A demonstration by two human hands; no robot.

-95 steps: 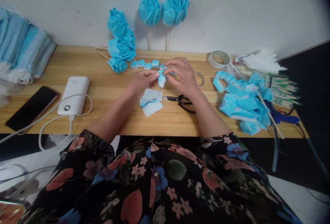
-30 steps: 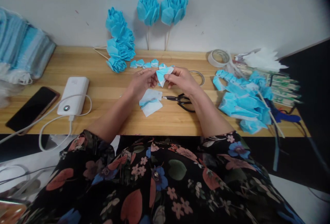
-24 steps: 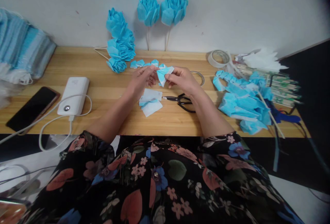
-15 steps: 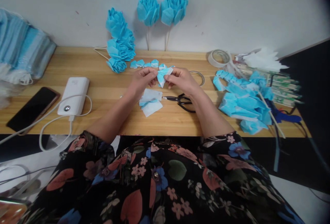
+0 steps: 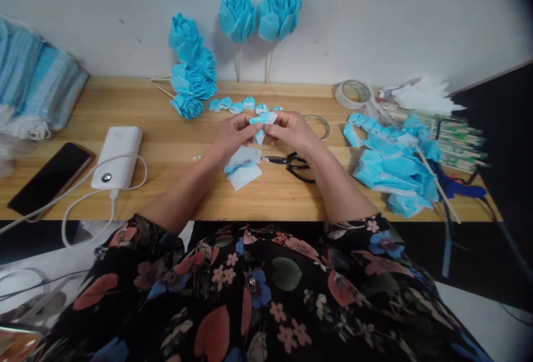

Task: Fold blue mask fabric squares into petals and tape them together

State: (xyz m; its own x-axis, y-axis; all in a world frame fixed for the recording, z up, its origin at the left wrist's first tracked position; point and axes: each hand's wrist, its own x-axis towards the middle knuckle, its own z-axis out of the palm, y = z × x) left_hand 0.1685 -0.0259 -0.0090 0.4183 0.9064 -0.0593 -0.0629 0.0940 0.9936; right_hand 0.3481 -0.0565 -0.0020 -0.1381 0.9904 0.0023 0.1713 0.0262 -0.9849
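Between both hands I hold a small folded piece of blue-and-white fabric (image 5: 261, 121), pinched at its two sides. My left hand (image 5: 238, 131) is closed on its left part, the thumb across the front. My right hand (image 5: 290, 130) grips the right part between thumb and fingers. Behind them lies a row of small folded blue petals (image 5: 236, 107). On the tabletop just below the hands are loose blue-and-white pieces (image 5: 244, 169). Black-handled scissors (image 5: 287, 160) lie to their right, blades pointing left.
Blue fabric flowers (image 5: 194, 81) on sticks lie or lean at the wall. A white power bank (image 5: 118, 156) and a phone (image 5: 52, 179) are at left, near stacked masks (image 5: 39, 79). Tape (image 5: 353, 95) and crumpled blue fabric (image 5: 393, 176) occupy the right.
The left thumb has shifted over the fabric piece, and its left part is now folded across the top. The view has moved slightly; the things on the table stay put.
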